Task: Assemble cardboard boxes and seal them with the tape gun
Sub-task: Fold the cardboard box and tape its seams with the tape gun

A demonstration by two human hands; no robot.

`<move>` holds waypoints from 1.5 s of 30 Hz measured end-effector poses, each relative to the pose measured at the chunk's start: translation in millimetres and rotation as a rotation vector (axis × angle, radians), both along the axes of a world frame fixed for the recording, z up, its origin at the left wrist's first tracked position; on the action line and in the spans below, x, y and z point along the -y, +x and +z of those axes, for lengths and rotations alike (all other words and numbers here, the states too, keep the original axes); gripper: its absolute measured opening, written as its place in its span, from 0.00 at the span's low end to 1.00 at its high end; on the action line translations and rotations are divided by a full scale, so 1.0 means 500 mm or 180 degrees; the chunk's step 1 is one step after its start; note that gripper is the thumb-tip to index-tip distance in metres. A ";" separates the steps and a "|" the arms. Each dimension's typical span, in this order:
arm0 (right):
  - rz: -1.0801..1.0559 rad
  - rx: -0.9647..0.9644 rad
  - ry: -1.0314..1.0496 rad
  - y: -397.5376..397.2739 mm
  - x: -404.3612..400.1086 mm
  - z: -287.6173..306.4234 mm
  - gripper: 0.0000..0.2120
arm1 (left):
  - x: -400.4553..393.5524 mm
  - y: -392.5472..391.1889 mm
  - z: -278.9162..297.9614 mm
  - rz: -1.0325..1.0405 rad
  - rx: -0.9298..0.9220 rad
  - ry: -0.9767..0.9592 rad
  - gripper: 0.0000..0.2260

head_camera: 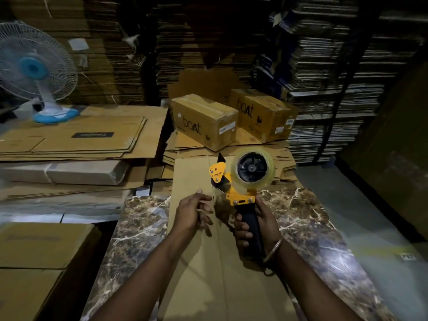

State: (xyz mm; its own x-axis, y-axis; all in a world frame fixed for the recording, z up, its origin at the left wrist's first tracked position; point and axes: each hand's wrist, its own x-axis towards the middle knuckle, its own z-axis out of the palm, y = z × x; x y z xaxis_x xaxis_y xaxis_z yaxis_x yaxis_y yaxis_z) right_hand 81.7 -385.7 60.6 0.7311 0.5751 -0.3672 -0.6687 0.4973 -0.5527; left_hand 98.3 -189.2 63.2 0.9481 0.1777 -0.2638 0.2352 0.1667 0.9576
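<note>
My right hand (257,225) grips the black handle of a yellow tape gun (238,179), held upright above the table, its clear tape roll on top. Just left of the gun's blade, my left hand (193,213) hovers with loosely bent fingers and holds nothing I can make out. Under both hands a flattened cardboard box (203,262) lies lengthwise on the marble-patterned table (308,230). Two assembled boxes printed "boat" (203,121) (264,112) sit on a stack of flat cardboard behind the table.
Piles of flat cardboard (76,137) lie at the left, with a white and blue fan (37,70) standing on them. A closed carton (34,262) sits at lower left. High stacks of cardboard sheets (324,77) fill the back wall. Bare floor (370,216) runs along the right.
</note>
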 end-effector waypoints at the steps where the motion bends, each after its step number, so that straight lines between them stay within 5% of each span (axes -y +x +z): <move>1: 0.0028 -0.0035 0.0090 0.003 0.002 -0.005 0.35 | 0.003 0.006 0.004 -0.0093 -0.0079 -0.0050 0.18; 16: 0.0205 0.0072 0.0248 0.008 0.006 -0.019 0.36 | 0.008 0.019 0.026 -0.1255 -0.0938 -0.1161 0.23; 25: 0.0058 -0.0027 0.0222 0.002 0.004 -0.007 0.36 | -0.016 0.037 0.026 -0.1010 -0.1194 -0.1904 0.09; 29: 0.0024 0.0009 0.0080 -0.003 0.000 -0.004 0.36 | -0.025 0.052 0.044 -0.0955 -0.1462 -0.2288 0.11; 40: -0.0068 0.0167 0.0055 -0.003 -0.004 -0.004 0.35 | -0.057 0.110 0.064 -0.1149 -0.1647 -0.1968 0.05; 45: -0.0255 0.0097 -0.0250 -0.007 -0.015 0.011 0.36 | -0.079 0.165 0.070 -0.1480 -0.1837 -0.1018 0.04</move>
